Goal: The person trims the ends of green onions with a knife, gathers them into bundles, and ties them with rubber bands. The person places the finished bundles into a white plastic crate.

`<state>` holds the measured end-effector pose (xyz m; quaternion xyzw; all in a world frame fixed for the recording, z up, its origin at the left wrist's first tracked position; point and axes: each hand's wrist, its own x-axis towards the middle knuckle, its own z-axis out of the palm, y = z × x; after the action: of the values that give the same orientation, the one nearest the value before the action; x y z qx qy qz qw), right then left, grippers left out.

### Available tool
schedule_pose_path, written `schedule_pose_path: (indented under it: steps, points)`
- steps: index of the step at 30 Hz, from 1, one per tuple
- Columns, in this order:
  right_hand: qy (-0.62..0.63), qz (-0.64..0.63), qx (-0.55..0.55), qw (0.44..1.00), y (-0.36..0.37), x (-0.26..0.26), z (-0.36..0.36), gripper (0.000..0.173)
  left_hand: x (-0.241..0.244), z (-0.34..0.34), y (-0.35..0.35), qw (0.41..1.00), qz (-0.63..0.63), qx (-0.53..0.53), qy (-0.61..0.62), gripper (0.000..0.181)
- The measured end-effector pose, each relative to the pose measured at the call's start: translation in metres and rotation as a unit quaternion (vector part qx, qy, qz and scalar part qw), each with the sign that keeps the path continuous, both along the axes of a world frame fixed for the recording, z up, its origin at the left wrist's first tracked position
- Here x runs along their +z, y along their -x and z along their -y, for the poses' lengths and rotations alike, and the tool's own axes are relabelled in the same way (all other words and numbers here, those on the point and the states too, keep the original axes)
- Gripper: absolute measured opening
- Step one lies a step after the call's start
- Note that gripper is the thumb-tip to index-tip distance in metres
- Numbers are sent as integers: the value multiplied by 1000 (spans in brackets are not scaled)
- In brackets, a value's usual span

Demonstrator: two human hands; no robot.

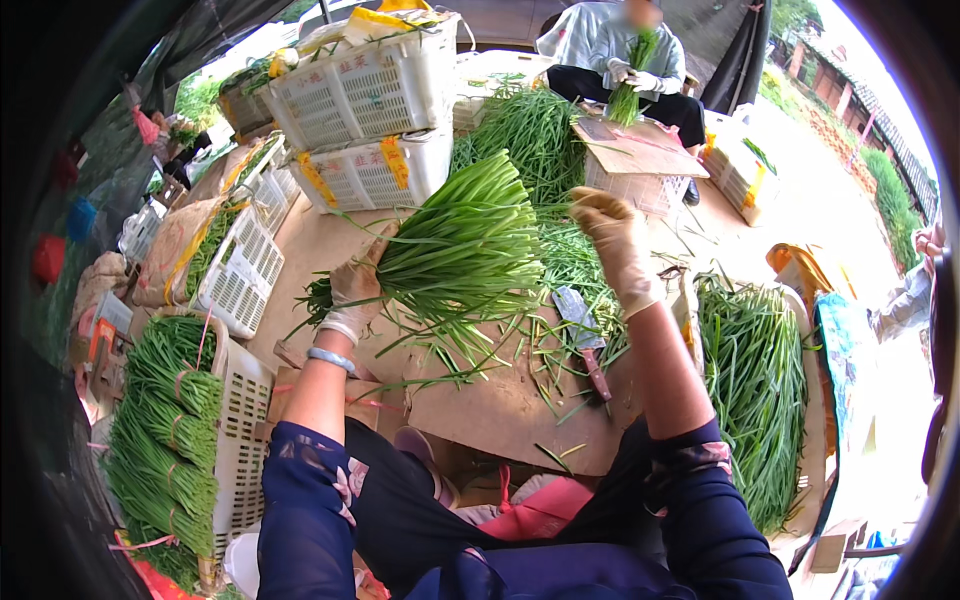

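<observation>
A thick bundle of garlic chives (465, 247) is gripped near its left end by my gloved left hand (357, 289). Its cut stalk ends fan out to the right above a brown board (487, 420). To the right of the bundle and apart from it, my gloved right hand (611, 240) is raised with curled fingers; I see nothing in them. Below that hand, a kitchen knife (581, 319) with a wide blade and brown handle lies on the board. Cut chive pieces (544, 352) are scattered around the knife.
A crate of tied chive bundles (172, 435) stands at left, a crate of loose chives (754, 397) at right. Stacked white plastic crates (367, 90) rise at the back left. Beyond a chive heap (525, 142), a seated person (637, 67) holds a bunch. Another person's arm (904, 300) shows far right.
</observation>
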<state>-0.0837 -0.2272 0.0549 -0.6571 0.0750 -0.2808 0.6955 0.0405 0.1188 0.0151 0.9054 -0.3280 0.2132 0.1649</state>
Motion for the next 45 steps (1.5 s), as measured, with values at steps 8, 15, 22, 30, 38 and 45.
schedule_pose_path:
  steps: [8,15,22,30,38,45]
  points:
    - [368,-86,-277,883,8,-79,115,39,-10,-9,-12,997,-23,61,-28,103]
    - [66,-63,106,990,4,-21,-16,32,-6,3,-5,994,61,57,-63,91]
    - [81,-13,106,991,-7,-56,-23,31,-15,27,-2,992,107,19,-64,77]
    - [208,37,14,977,2,-37,-47,34,-20,24,-4,990,86,41,-108,76]
    - [158,-24,-25,987,-15,-57,-27,28,-24,31,-5,986,6,67,-155,76]
    - [-96,-27,46,994,-10,-40,-22,40,-9,39,6,988,-65,56,-129,63]
